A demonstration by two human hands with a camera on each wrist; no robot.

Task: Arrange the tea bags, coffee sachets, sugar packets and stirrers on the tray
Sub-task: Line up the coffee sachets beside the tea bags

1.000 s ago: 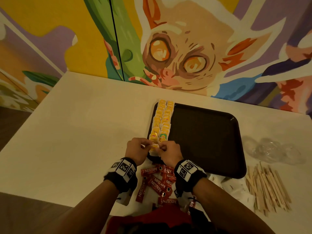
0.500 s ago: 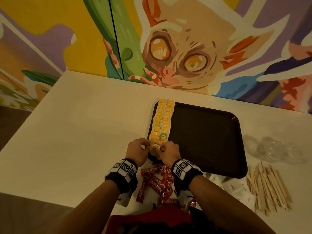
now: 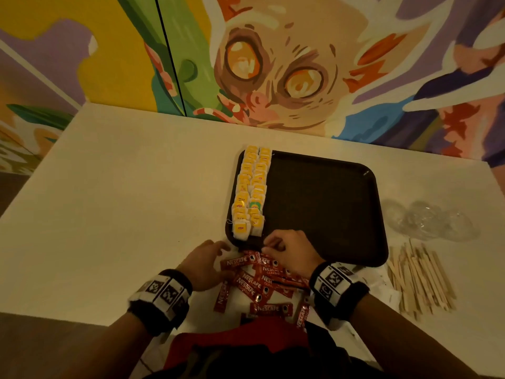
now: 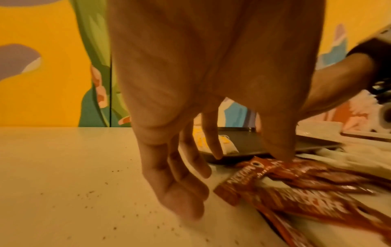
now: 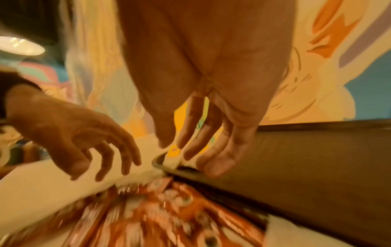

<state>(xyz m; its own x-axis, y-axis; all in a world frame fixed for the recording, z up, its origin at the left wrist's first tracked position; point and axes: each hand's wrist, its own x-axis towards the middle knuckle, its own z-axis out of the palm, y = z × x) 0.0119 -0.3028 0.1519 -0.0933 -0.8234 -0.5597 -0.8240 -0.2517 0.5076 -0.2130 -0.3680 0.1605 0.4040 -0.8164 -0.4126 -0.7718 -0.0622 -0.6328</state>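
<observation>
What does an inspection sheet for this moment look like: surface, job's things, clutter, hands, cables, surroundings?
Surface: pale rectangular table, with dark specks near the left hand in the left wrist view.
Job's things: dark rectangular plastic tray; yellow-tagged tea bags in two rows along its left edge; red Nescafe coffee sachets heaped on the table before the tray; wooden stirrers piled right of the tray; white sugar packets partly hidden.
Clutter: crumpled clear plastic wrap right of the tray.
Hands: left hand fingers spread over the sachets; right hand at the tray's near edge, holding nothing visible.
Cables: nothing seen.
Surroundings: painted animal mural.
</observation>
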